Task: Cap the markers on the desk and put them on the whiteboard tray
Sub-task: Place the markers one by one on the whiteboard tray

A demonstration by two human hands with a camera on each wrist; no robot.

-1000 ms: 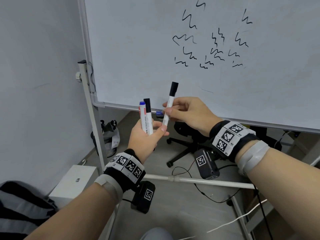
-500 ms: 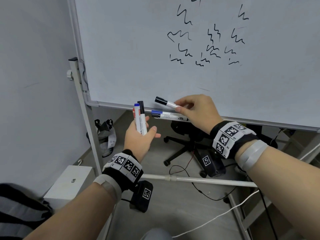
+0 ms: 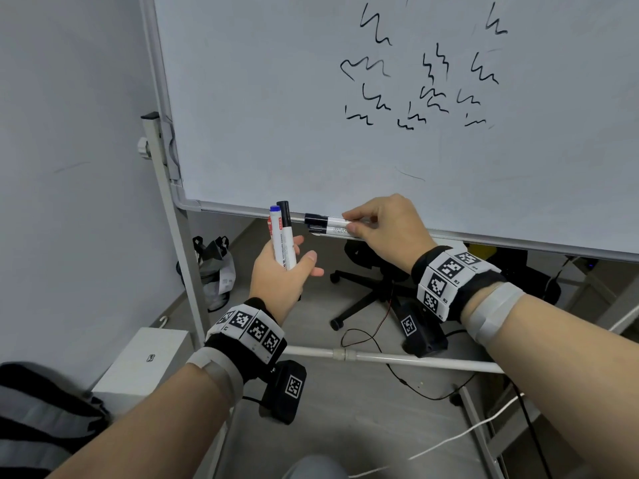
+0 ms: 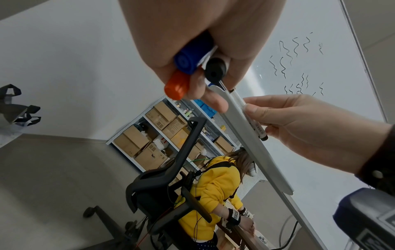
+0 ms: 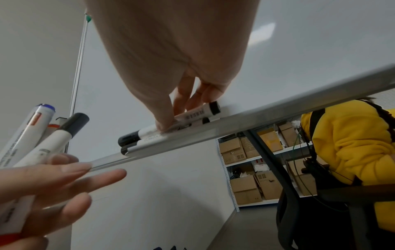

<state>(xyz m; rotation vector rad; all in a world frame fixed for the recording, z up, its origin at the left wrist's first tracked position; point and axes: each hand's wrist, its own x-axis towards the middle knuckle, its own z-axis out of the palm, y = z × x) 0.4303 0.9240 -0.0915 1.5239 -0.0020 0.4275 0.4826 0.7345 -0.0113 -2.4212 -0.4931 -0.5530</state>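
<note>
Marker (image 3: 326, 221) now lowered onto tray (image 3: 449, 235), 2 there

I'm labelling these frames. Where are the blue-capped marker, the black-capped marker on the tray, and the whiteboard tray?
blue-capped marker (image 3: 280, 240): head view, on its white barrel.
black-capped marker on the tray (image 3: 315, 219): head view, on its black cap.
whiteboard tray (image 5: 256, 116): right wrist view, on its bare front rail.

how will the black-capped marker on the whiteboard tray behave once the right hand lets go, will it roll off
The black-capped marker is a round, rigid barrel, so it could roll. It lies lengthwise in the whiteboard tray, against another marker, which probably stops it. The right hand pinches it with fingertips alone, so it is likely light.
</note>
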